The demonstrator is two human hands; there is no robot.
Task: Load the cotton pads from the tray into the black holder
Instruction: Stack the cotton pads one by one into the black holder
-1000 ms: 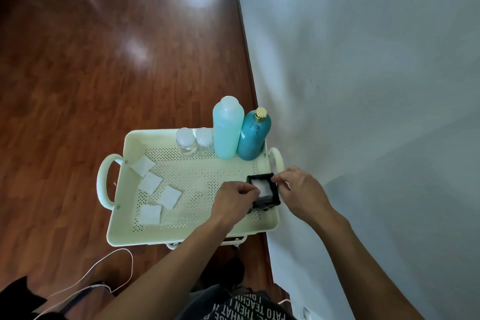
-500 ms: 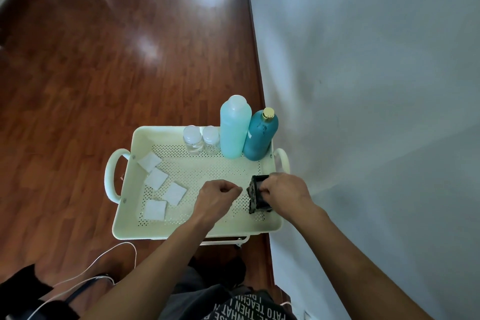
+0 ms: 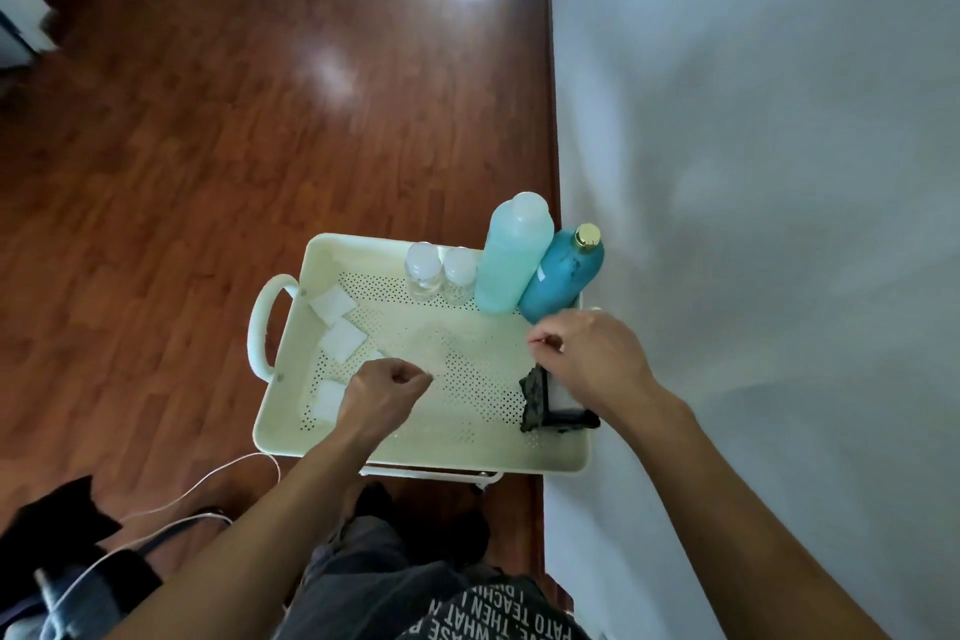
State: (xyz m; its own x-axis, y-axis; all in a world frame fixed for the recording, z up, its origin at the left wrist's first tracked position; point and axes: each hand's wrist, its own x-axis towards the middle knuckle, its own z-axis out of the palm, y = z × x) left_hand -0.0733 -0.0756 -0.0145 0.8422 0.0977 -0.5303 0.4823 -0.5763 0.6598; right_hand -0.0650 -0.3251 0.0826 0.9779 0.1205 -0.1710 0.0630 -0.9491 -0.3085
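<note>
Left hand (image 3: 382, 392) has left the black holder (image 3: 540, 400), fingers curled empty, now beside the lower-left cotton pads (image 3: 337, 327); next pick likely. Right hand (image 3: 587, 359) steadies the holder, grip hidden.

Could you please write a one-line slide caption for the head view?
Right hand steadies the black holder on the cream tray; left hand reaches toward loose cotton pads.

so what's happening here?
A person is loading cotton pads into a black holder on a cream tray. The right hand grips the holder, tipped on its side at the tray's right end. The left hand, loosely closed, hovers over the loose pads at the left end. Bottles stand along the back.
</note>
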